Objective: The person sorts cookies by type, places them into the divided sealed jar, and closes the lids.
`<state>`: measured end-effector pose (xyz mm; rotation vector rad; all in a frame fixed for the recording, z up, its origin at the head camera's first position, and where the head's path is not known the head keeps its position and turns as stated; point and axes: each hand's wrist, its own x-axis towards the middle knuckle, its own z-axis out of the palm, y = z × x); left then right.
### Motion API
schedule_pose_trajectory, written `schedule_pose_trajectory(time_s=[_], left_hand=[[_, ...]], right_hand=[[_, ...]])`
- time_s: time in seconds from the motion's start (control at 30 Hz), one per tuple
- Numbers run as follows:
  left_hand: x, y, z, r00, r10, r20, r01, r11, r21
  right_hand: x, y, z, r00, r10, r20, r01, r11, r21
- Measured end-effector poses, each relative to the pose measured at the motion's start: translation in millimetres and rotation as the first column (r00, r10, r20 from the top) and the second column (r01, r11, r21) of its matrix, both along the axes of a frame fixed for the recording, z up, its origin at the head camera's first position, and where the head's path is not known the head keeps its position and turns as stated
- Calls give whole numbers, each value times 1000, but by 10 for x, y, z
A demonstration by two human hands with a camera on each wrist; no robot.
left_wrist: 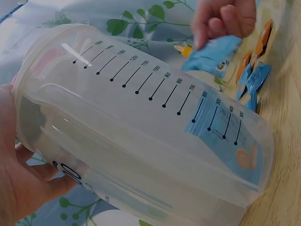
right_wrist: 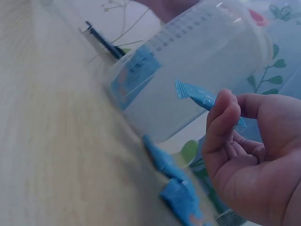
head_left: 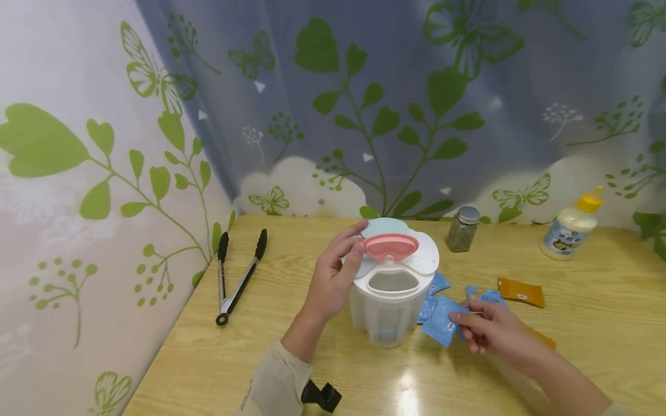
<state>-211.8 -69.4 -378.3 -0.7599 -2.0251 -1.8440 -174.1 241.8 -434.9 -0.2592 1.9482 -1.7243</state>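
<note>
A translucent lidded storage container with measuring marks stands on the table. Its pink flap is raised over an opening in the white lid. My left hand holds the container at the lid's left side, with the thumb beside the pink flap. Between thumb and fingers, my right hand pinches a blue snack packet, just right of the container. Another blue packet shows through the container wall, near the bottom. More blue packets lie on the table beside the container.
Orange packets lie right of the container. Behind them stand a small jar with a grey lid and a yellow-capped bottle. Black-tipped tongs lie at the left. A patterned curtain hangs behind the table.
</note>
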Motion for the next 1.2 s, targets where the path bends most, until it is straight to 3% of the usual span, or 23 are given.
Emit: schedule_pose_trajectory(time_s=[0.17, 0.27, 0.47, 0.57, 0.63, 0.97, 1.2], left_hand=[[-3, -9, 11, 1000, -8, 3, 8, 1000, 1], [6, -10, 7, 1000, -7, 13, 7, 1000, -3], [16, -9, 1, 1000, -1, 17, 1, 1000, 9], [16, -7, 1, 1000, -3, 14, 2, 1000, 19], [14, -8, 1, 1000, -6, 10, 5, 1000, 24], [4, -9, -8, 1000, 0, 4, 0, 1000, 16], [-5, 5, -8, 1000, 6, -11, -6, 1000, 14]], right_hand=[[-37, 15, 214, 1000, 13, -10, -14, 996, -94], [-56, 27, 297, 998, 48, -48, -56, 978, -200], [-97, 59, 450, 988, 134, -71, -151, 897, -416], [-125, 10, 541, 980, 158, -119, -196, 855, -480], [-140, -50, 612, 975, 157, -155, -214, 841, -496], [-161, -396, 961, 973, 81, -218, -174, 873, -456], [-141, -521, 1056, 972, 39, -231, -134, 902, -411]])
